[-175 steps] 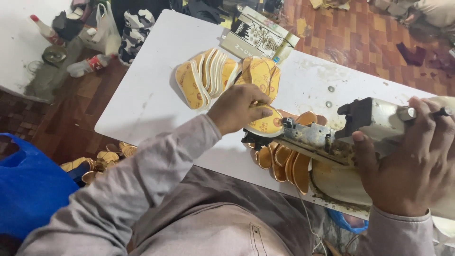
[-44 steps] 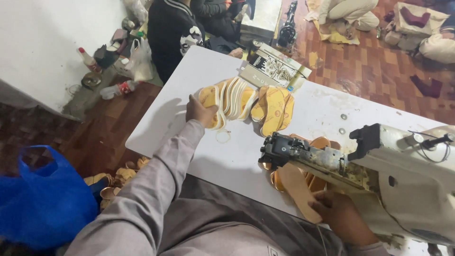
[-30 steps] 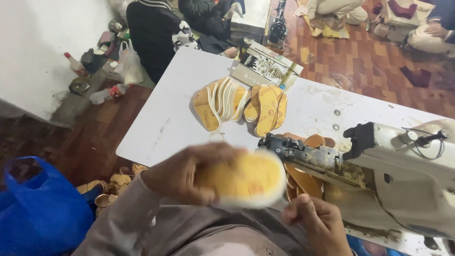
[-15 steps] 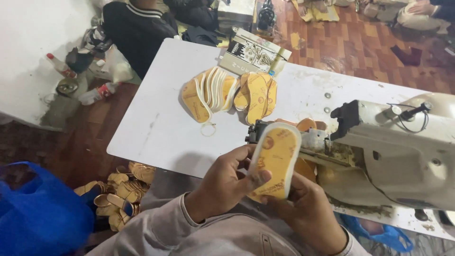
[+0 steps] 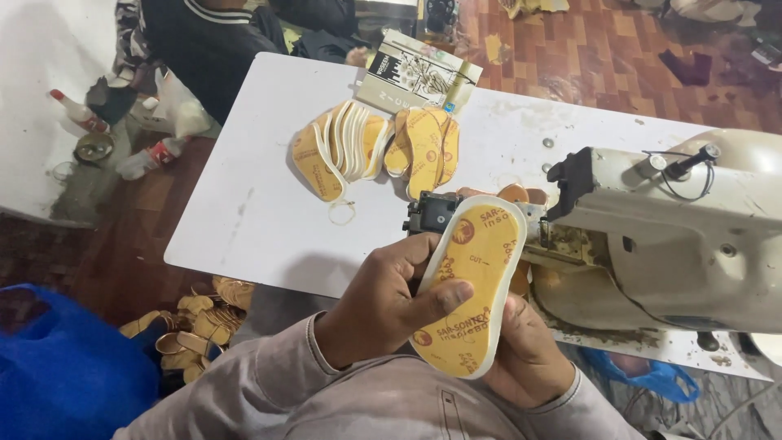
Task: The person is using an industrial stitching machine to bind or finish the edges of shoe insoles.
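Note:
Both my hands hold one yellow shoe insole [image 5: 471, 269] with a white rim, raised in front of me. My left hand [image 5: 383, 303] grips its left side, thumb laid across the printed face. My right hand [image 5: 529, 358] supports it from below and behind, near its lower end. Just behind the insole stands the cream sewing machine [image 5: 676, 236] with its dark needle head [image 5: 432, 213]. On the white table [image 5: 261, 212] lies a fanned pile of yellow insoles [image 5: 371, 151].
A printed cardboard box [image 5: 419, 75] lies at the table's far edge. A blue plastic bag [image 5: 57, 367] and a heap of yellow insoles on the floor [image 5: 199, 326] sit at lower left. A person in dark clothing [image 5: 204, 41] sits beyond the table. Bottles [image 5: 138, 159] stand on the floor.
My left hand reached to the pile on the table, brought one insole back, and both hands have turned it upright, printed face toward me. The view has shifted closer.

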